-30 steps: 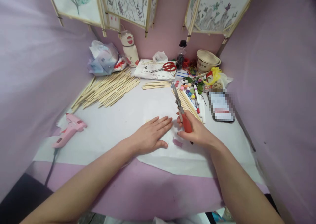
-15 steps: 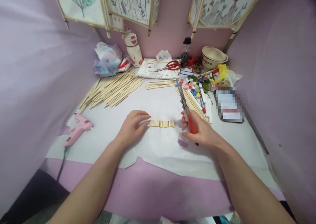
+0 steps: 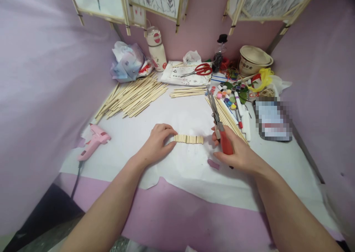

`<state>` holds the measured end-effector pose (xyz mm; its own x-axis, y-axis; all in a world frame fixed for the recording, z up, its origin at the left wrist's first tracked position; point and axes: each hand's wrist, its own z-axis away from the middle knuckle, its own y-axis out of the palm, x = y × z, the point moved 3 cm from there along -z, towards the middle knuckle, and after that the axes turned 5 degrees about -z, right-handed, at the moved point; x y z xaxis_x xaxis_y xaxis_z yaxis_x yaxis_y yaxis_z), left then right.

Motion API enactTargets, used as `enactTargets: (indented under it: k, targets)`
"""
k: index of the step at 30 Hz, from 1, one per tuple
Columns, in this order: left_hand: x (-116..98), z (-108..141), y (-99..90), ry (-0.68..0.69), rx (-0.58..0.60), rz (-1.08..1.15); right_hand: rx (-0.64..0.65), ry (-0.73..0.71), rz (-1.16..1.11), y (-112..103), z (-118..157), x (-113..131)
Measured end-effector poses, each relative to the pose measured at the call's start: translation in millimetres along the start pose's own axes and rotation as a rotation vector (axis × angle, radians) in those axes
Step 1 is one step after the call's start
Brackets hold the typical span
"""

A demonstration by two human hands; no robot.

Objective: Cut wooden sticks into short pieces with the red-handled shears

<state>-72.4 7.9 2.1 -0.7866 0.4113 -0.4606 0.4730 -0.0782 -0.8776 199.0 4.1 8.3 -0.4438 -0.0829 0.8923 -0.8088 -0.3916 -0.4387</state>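
Note:
A short row of cut wooden stick pieces [image 3: 189, 139] lies side by side on the white sheet, close to the middle. At its left end is my left hand [image 3: 159, 143], thumb and index finger apart on either side of the end piece, fingertips at or touching it. My right hand [image 3: 235, 148] is wrapped around red-handled pruning shears [image 3: 226, 141] to the right of the row. Their long metal blades point away from me, toward the back of the table. A small purple scrap [image 3: 213, 164] lies below the shears.
A pink glue gun [image 3: 94, 143] with a cord lies at left. Behind are a pile of long wooden sticks [image 3: 135, 96], a bottle [image 3: 156, 50] and red scissors [image 3: 202, 69]. Markers [image 3: 238, 104], a lidded bowl [image 3: 255, 61] and a phone [image 3: 273, 120] are at right. Framed paintings [image 3: 155, 0] hang above.
The whole view has shifted, so things appear farther right. My left hand's fingertips are slightly nearer around the row's left end. My right hand keeps its hold on the shears.

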Motion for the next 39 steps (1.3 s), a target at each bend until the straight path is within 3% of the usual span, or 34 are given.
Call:
enactTargets:
  k: [39]
  targets:
    - [-13.4, -6.4, 11.2, -0.031, 0.025, -0.100, -0.005, -0.012, 0.002, -0.1, -0.4, 1.3]
